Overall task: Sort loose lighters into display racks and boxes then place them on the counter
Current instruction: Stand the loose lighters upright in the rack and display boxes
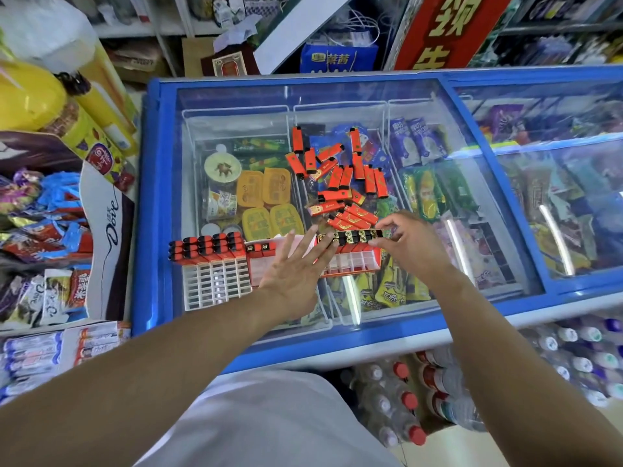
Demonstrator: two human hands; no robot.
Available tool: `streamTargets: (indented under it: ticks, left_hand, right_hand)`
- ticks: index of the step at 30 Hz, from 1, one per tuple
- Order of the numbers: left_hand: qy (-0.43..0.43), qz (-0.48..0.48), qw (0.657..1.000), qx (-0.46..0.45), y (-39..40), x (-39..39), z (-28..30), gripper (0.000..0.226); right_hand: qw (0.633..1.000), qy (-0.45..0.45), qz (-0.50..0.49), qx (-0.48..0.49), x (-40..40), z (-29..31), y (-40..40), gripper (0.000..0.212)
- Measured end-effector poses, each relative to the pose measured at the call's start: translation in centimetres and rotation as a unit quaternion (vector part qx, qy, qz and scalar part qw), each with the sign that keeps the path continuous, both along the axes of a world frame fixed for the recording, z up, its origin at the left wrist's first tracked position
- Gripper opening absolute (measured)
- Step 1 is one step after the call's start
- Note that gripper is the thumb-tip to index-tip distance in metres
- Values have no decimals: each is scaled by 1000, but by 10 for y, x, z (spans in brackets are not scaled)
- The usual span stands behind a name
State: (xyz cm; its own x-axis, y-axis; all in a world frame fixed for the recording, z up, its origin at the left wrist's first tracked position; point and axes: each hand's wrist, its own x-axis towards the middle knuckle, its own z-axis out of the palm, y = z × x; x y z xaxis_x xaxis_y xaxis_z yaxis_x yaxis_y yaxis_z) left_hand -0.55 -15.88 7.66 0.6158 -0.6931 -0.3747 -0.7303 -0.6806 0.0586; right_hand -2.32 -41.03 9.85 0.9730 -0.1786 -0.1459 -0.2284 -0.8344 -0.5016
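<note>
Lighters (pixel 340 176) lie loose on the freezer lid (pixel 236 129) toward its middle, with two racks (pixel 215 264) near its front edge. The right hand (pixel 409 244) pinches a row of lighters (pixel 350 236) above the red rack (pixel 354 261), its grip closed on them; the left hand (pixel 296 267) lies flat, fingers spread, grip released, fingertips touching that row.

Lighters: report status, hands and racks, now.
Left hand open, fingers flat on lighter row. Right hand pinching that row over red rack. Loose lighters remain on freezer lid.
</note>
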Motion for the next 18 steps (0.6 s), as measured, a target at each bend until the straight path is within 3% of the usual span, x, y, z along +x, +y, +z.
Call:
streamTargets:
  ticks: [4, 6, 10, 15, 18]
  left_hand:
    - [4, -46, 994, -98, 14, -10, -7, 78]
    - [12, -72, 991, -116, 29, -20, -17, 70]
    - [30, -52, 993, -98, 59, -32, -34, 66]
    - [38, -2, 997, -66, 87, -31, -42, 73]
    - [22, 12, 999, -39, 100, -29, -47, 79]
  right_hand:
    - [998, -55, -6, 21, 14, 5, 1, 15]
    - [999, -34, -27, 4, 27, 6, 2, 14]
    - [997, 67, -15, -20, 58, 5, 9, 25]
    - [965, 211, 54, -144, 94, -7, 25, 49]
    - [957, 233, 54, -165, 109, -13, 32, 66]
